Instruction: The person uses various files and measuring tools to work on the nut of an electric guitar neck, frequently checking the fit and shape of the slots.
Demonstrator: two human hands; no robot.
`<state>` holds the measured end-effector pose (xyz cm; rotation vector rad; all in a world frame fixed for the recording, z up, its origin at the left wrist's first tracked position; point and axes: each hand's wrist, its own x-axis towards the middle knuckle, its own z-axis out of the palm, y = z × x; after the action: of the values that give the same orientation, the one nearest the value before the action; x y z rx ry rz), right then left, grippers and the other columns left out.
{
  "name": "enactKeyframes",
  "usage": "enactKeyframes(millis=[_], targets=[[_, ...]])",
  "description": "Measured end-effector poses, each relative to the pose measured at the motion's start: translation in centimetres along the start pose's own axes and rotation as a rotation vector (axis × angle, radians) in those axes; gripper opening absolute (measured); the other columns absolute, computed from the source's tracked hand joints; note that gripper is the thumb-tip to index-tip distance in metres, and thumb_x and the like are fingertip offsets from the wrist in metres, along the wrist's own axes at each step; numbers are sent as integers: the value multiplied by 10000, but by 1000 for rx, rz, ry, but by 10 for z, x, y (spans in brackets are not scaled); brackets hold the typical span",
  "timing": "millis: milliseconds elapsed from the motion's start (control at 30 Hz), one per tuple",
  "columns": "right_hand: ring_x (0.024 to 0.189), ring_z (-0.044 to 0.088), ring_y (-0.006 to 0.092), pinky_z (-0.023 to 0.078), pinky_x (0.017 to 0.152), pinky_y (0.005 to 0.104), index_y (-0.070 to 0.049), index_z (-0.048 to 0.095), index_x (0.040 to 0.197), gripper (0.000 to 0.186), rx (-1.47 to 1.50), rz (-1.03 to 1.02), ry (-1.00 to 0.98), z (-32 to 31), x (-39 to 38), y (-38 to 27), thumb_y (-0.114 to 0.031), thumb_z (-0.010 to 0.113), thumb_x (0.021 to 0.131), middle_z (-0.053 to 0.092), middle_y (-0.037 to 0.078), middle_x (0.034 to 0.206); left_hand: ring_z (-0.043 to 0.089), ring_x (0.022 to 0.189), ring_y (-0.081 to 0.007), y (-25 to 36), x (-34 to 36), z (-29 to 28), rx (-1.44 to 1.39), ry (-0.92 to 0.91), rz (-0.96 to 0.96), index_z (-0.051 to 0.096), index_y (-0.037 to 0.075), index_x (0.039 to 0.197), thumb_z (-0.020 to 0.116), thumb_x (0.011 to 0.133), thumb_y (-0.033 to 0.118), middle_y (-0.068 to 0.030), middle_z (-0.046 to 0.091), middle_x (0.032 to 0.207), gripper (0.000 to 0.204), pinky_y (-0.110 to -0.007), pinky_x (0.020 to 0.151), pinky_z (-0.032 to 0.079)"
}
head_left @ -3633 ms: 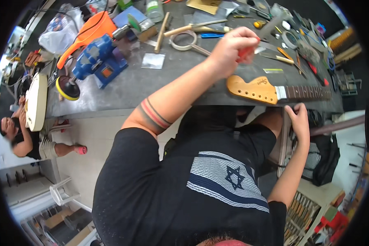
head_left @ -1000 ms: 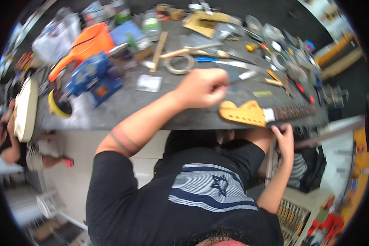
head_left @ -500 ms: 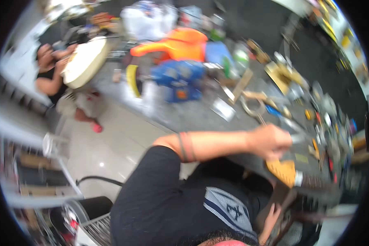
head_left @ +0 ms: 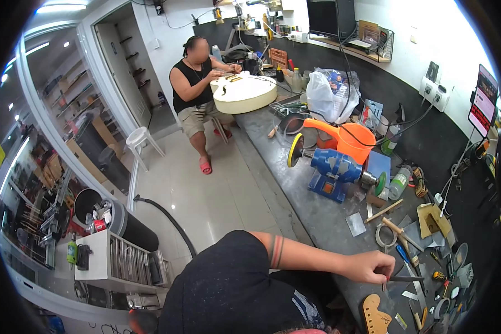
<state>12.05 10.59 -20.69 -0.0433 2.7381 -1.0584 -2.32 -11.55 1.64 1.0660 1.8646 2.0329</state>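
Observation:
My left hand [head_left: 368,267] reaches out over the dark workbench [head_left: 295,183], its fingers closed around a slim dark tool [head_left: 407,279] whose end points right. A touch of red shows at the fingers; the tool's exact kind is unclear. Just below the hand lies the light-wood headstock of a guitar neck [head_left: 376,315], its lower part cut off by the picture's edge. A roll of tape [head_left: 386,236], a wooden-handled hammer [head_left: 401,232] and a blue-handled tool [head_left: 403,254] lie beyond the hand. My right hand is out of view.
A blue bench grinder [head_left: 334,167] with a yellow-edged disc stands farther along the bench, before an orange dipper [head_left: 353,139]. At the far end a seated person [head_left: 192,78] handles a cream hollow guitar body [head_left: 245,97]. A black hose [head_left: 170,219] crosses the floor.
My view has swung left and up, bringing in more of the room and the seated person. My right hand, visible low beside the guitar neck before, has left the picture.

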Motion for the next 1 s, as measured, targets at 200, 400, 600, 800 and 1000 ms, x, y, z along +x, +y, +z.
enactKeyframes(millis=[200, 400, 600, 800, 1000], targets=[[1550, 531, 477, 377, 1314, 535, 70, 608, 1545, 596, -139, -195, -12, 8, 37, 4, -366, 675, 1144, 595, 334, 1623, 615, 853, -97, -4, -27, -3, -41, 120, -35, 649, 13, 1069, 744, 1039, 120, -15, 693, 931, 146, -316, 756, 506], [1567, 499, 506, 348, 1323, 550, 72, 591, 1570, 636, 91, -82, 19, 34, 61, 35, -368, 681, 1120, 563, 358, 1645, 527, 574, -19, 19, -38, -5, -273, 155, -170, 628, 45, 1136, 739, 1081, 142, 17, 632, 826, 158, -230, 473, 371], [1528, 540, 474, 391, 1286, 532, 67, 581, 1579, 629, 112, -76, 5, 34, 62, 55, -365, 659, 1129, 590, 345, 1608, 525, 546, -49, 23, -33, 3, -362, 179, -186, 630, 55, 1072, 738, 1073, 150, 5, 627, 776, 144, -248, 472, 385], [1489, 580, 442, 433, 1250, 513, 63, 570, 1587, 622, 129, -72, 2, 39, 58, 62, -361, 637, 1138, 616, 332, 1572, 489, 538, -43, 21, -33, 6, -520, 112, -158, 607, 54, 1123, 725, 1105, 189, 7, 603, 774, 180, -249, 489, 373], [1450, 621, 411, 475, 1214, 495, 59, 560, 1596, 615, 146, -82, -22, 52, 56, 66, -358, 615, 1147, 642, 319, 1535, 490, 517, -57, 32, -37, 3, -533, 126, -202, 581, 49, 1179, 681, 1142, 193, -19, 603, 768, 179, -254, 499, 388]])
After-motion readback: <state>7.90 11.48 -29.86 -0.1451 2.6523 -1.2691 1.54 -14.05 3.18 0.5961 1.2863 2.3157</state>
